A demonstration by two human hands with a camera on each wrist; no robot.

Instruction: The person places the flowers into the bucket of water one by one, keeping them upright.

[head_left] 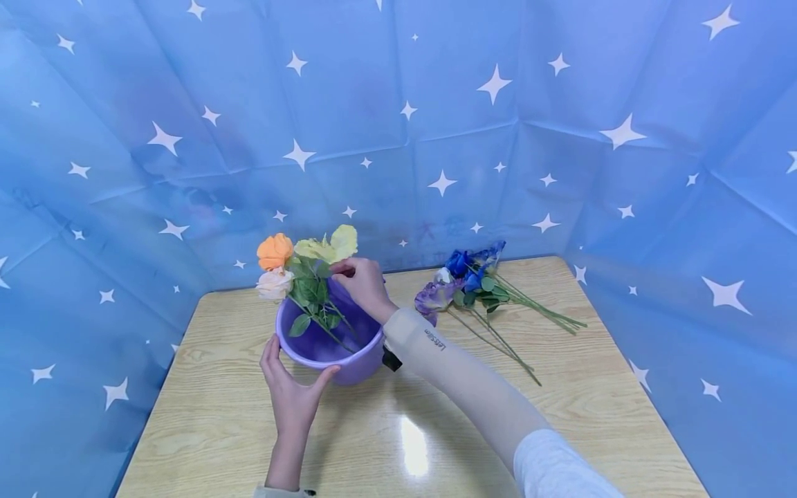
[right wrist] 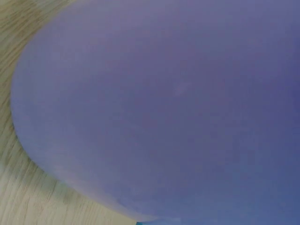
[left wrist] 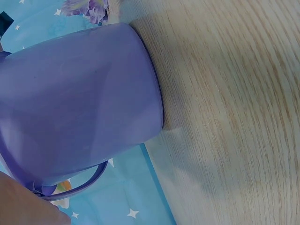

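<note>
Bucket (head_left: 353, 375): plain purple
Roses (head_left: 275, 253): one orange, one pale pink
Flower (head_left: 343, 242) beside them: soft yellow
Leaves (head_left: 306, 289): green
Desk (head_left: 212, 394): pale tan, wood-grained
Blooms (head_left: 457, 263) on it: deep blue, mottled purple
Cloth (head_left: 349, 104): blue, scattered with white four-pointed stars (head_left: 495, 84)
Sleeve (head_left: 467, 384): beige, dark lettering (head_left: 434, 339)

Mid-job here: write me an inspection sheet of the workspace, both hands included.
Surface: wood-grain table, bright glare.
Job's things: purple bucket upright; orange flower and pale pink flower leaning in it; yellow flower over it; blue flowers and purple flower lying right of it.
Clutter: small black item by the right sleeve, unidentified.
Hands: left hand rests against the bucket; right hand pinches the yellow flower.
Cables: nothing seen.
Surroundings: blue star-patterned backdrop.
</note>
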